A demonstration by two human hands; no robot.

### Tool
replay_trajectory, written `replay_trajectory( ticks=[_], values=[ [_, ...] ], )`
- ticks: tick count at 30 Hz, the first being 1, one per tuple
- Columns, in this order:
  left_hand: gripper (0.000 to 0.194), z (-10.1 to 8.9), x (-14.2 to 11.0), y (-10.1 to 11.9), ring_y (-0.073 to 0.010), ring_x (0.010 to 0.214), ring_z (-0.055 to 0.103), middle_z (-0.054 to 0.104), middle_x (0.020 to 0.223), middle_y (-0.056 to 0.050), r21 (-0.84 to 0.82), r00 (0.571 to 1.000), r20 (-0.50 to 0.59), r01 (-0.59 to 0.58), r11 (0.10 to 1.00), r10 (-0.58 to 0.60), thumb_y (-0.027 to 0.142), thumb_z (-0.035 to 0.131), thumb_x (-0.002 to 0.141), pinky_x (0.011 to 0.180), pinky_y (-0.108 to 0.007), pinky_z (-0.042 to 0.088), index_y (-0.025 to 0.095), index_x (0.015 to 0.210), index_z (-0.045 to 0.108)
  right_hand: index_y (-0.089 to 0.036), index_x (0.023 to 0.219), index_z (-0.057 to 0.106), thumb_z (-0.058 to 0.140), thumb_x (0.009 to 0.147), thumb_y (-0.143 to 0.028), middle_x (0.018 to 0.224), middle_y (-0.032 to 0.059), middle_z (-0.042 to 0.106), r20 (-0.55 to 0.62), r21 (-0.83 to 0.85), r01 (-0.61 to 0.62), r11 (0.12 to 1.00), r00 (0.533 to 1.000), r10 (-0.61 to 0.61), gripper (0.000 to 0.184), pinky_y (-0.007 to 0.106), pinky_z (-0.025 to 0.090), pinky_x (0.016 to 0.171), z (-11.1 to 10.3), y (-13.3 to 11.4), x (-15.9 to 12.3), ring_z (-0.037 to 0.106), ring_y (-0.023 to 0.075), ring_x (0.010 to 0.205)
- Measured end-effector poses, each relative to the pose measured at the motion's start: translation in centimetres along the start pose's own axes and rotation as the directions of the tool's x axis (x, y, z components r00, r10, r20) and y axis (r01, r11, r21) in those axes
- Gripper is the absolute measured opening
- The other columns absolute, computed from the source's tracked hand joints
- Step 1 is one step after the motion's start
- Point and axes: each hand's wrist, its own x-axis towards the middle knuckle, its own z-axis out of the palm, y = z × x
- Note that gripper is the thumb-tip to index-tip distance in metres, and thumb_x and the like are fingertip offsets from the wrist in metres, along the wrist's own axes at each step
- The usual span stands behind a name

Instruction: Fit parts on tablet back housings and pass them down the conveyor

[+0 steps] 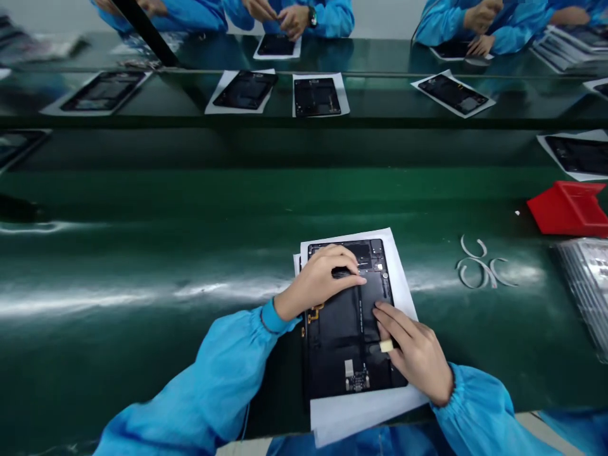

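An opened tablet (337, 329) lies on white paper sheets (403, 285), its dark inside facing up, with a small circuit board (357, 380) at the near end. Over its upper part is my left hand (323, 275), thumb and fingertips drawn close together; whatever is between them is too small to make out. My right hand (415, 351) rests on the tablet's right side with its fingers stretched out. Beside its thumb shows a small pale yellow piece (386, 346); whether it is worn or held, I cannot tell. Orange flex cables (313, 315) show at the tablet's left edge.
Curved white strips (484, 269) lie to the right, near a red bin (567, 209) and a stack of clear-wrapped flat items (586, 278). More opened tablets on paper, one of them a tablet (319, 97), line the raised shelf. Across it, co-workers' hands (292, 22) are busy.
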Motion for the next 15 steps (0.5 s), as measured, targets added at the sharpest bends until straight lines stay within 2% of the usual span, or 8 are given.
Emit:
replay_trajectory(
  ticks=[7,15],
  values=[
    [0.013,0.6,0.3,-0.8,-0.0185,0.092,0.060,0.068,0.094,-0.002,0.031,0.998,0.034,0.058,0.998,-0.059,0.029,0.074,0.079,0.087,-0.034,0.041,0.018,0.074,0.068,-0.014,0.123,0.058,0.039,0.084,0.000,0.126,0.0117,0.062,0.033,0.074,-0.027,0.997,0.999,0.025,0.046,0.033,0.059,0.085,0.7,0.8,-0.9,0.067,0.0205,0.104],
    [0.014,0.6,0.2,-1.1,-0.0182,0.093,0.058,0.067,0.096,-0.001,0.067,0.998,0.053,0.037,0.997,-0.041,0.032,0.070,0.082,0.087,-0.033,0.039,0.019,0.077,0.068,-0.015,0.125,0.055,0.041,0.089,-0.005,0.127,0.0125,0.062,0.063,0.089,-0.031,0.996,0.998,0.026,0.041,0.034,0.058,0.086,0.8,1.1,-1.2,0.065,0.0210,0.108]
  ],
)
